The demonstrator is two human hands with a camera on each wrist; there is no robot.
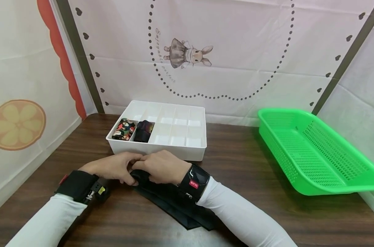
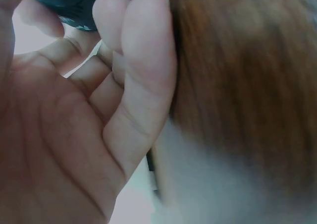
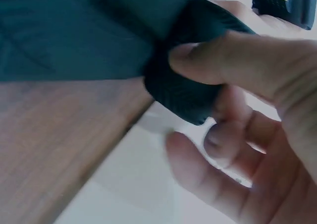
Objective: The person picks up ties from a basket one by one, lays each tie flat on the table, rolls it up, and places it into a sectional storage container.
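A long strip of black folded cloth (image 1: 174, 199) lies slantwise on the table, and its far end is wound into a small roll (image 1: 140, 175). My left hand (image 1: 114, 168) holds the left side of that roll with curled fingers. From the other side my right hand (image 1: 163, 166) grips it; the right wrist view shows the thumb (image 3: 208, 60) pressed on the dark roll (image 3: 183, 95). In the left wrist view, the roll (image 2: 74, 3) shows only at the top edge, past the fingertips. Part of the cloth is hidden under my right wrist.
Just beyond my hands stands a white divided box (image 1: 162, 147). A rolled cloth with a colourful print (image 1: 124, 129) and a dark rolled one (image 1: 143, 131) sit in its front left compartments. On the right is a green perforated basket (image 1: 322, 187). Printed curtains (image 1: 236, 51) enclose the table (image 1: 236, 171).
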